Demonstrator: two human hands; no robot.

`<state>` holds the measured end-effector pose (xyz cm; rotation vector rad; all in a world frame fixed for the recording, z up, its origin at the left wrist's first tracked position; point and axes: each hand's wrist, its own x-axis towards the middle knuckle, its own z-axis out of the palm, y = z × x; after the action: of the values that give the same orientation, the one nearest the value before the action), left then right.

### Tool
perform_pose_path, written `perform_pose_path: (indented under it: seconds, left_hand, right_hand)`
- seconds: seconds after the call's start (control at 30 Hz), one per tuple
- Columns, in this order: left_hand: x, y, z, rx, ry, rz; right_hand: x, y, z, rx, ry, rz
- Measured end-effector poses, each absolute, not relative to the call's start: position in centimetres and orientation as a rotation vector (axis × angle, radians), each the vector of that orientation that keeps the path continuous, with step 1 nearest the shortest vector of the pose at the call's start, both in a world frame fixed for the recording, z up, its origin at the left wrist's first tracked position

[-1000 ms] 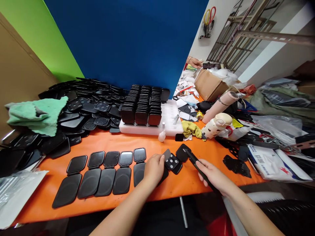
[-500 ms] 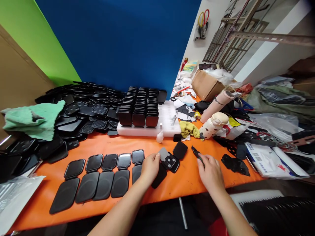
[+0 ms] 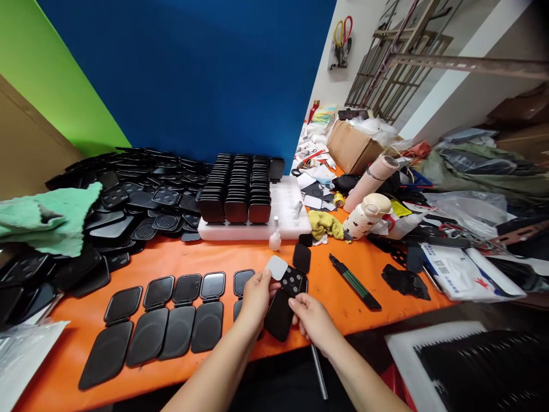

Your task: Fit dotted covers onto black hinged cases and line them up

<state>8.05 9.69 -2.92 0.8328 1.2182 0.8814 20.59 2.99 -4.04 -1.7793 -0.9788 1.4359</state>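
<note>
a dark panel (image 3: 279, 316), matte black with rounded corners, lies tilted near the front edge of the orange tabletop (image 3: 171, 252), about midway along it. just behind it is a dotted panel (image 3: 292, 280), black with several round grey spots, and a pale square (image 3: 277, 267), thin, smooth and light grey, sits at its left side. whether these pieces are joined i cannot tell.

both forearms reach in from the front edge, angled toward each other. the left hand (image 3: 256, 297) pinches the pale square's near corner between thumb and fingers; the right hand (image 3: 316, 320), thumb on top and fingers curled, grips the dark panel's right edge. a green-and-black cutter (image 3: 354, 280) lies right of them.
</note>
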Motion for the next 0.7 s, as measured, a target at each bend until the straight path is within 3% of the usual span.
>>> perform_pose_path:
  seconds: [0.23, 0.7]
  left_hand:
    - [7.3, 10.7, -3.4, 0.758, 1.217, 0.95]
    - [6.7, 5.1, -2.0, 0.773, 0.972, 0.565]
  right_hand:
    - [22.2, 1.6, -4.2, -1.802, -0.893, 1.464]
    - [22.3, -1.0, -3.1, -1.627, -0.725, 1.557]
